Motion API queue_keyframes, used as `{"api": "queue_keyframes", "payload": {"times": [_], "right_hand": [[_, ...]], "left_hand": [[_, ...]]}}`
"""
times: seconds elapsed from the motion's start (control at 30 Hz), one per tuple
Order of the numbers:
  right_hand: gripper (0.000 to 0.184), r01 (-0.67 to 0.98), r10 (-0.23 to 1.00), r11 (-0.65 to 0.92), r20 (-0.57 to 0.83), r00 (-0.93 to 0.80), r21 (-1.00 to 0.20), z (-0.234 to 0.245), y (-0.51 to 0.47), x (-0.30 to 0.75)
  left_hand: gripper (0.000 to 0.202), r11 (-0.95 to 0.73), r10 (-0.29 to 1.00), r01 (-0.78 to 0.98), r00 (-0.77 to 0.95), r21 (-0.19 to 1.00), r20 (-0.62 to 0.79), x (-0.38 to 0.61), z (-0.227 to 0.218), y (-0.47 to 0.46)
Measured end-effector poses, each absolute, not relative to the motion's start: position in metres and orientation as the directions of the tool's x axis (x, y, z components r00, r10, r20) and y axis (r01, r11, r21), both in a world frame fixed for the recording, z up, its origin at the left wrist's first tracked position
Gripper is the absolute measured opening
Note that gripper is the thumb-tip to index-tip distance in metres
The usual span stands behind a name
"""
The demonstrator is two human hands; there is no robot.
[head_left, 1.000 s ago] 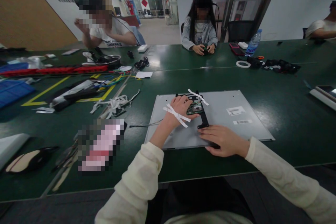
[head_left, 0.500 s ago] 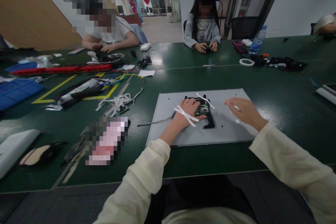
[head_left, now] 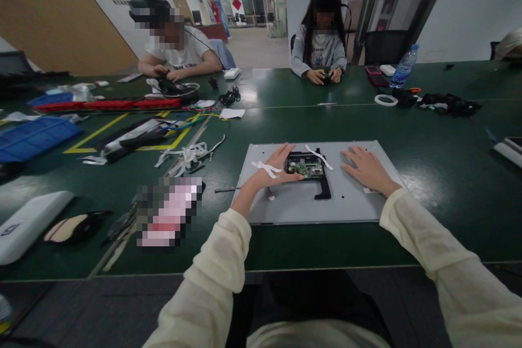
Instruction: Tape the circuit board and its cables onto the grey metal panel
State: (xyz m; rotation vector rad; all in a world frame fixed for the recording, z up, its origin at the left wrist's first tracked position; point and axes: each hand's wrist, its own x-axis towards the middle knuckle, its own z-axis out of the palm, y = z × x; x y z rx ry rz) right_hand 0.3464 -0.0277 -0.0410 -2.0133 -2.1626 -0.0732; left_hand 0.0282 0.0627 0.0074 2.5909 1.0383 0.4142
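A grey metal panel point(head_left: 302, 204) lies flat on the green table in front of me. A small green circuit board point(head_left: 304, 166) in a black bracket point(head_left: 322, 187) sits on its middle, with a white ribbon strip point(head_left: 318, 156) across it. My left hand point(head_left: 274, 167) rests on the panel just left of the board, fingers spread, thumb touching the bracket; a white ribbon point(head_left: 265, 167) lies over its back. My right hand point(head_left: 367, 168) lies flat and open on the panel to the right of the board.
Two people sit across the table, each handling small parts. Loose white ribbons point(head_left: 185, 155), cables, a red bar point(head_left: 106, 104) and a blue tray point(head_left: 32, 138) fill the left side. A tape roll point(head_left: 385, 100), black parts and a water bottle point(head_left: 402, 68) stand far right.
My right hand moved from the panel's near edge up to its right side and now lies flat there. My left hand slid off the board to its left, fingers spread.
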Motion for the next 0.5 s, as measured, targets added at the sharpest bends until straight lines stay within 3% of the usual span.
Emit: {"api": "queue_keyframes", "payload": {"times": [0.5], "right_hand": [[0.058,0.994,0.972,0.067,0.230,-0.046,-0.083,-0.049,-0.025,0.344]], "left_hand": [[0.107,-0.642,0.697,0.570,0.713,0.513,0.079,0.067,-0.015,0.052]]}}
